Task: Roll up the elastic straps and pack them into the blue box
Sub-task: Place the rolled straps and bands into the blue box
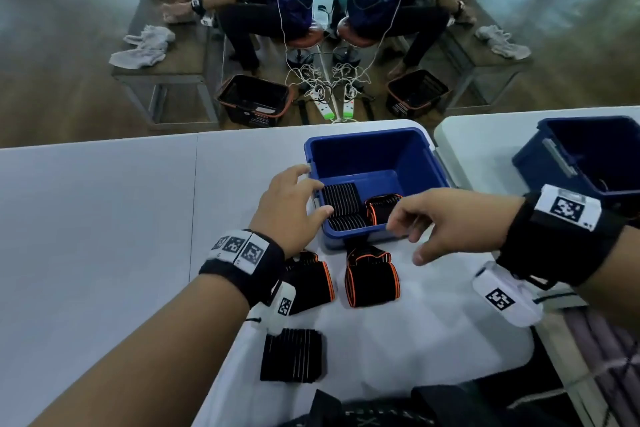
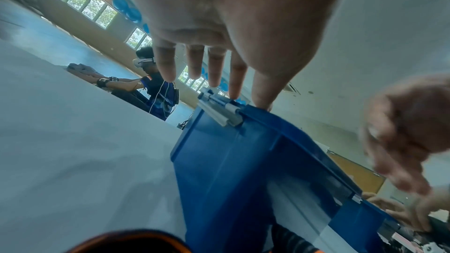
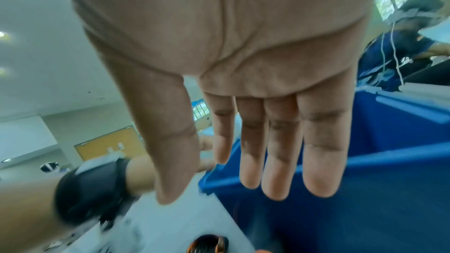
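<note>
left hand [image 1: 289,208]: over the box's [image 1: 375,152] left rim, fingers [image 2: 237,82] spread and relaxed, thumb tip on the rim, holding nothing
right hand [image 1: 450,218]: above the box's near rim, fingers [image 3: 280,151] straight and loose, holding nothing
straps: rolled ones [image 1: 346,206] inside the box, three more [image 1: 372,276] on the tabletop [image 1: 104,218] just in front of the box
room: wood floor beyond the box, mirror showing a seated person

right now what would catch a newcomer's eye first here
The blue box at the middle of the white table, with rolled black straps inside. Both empty hands hover at its near rim, left hand and right hand. Three more straps lie on the table nearer the person.
</note>
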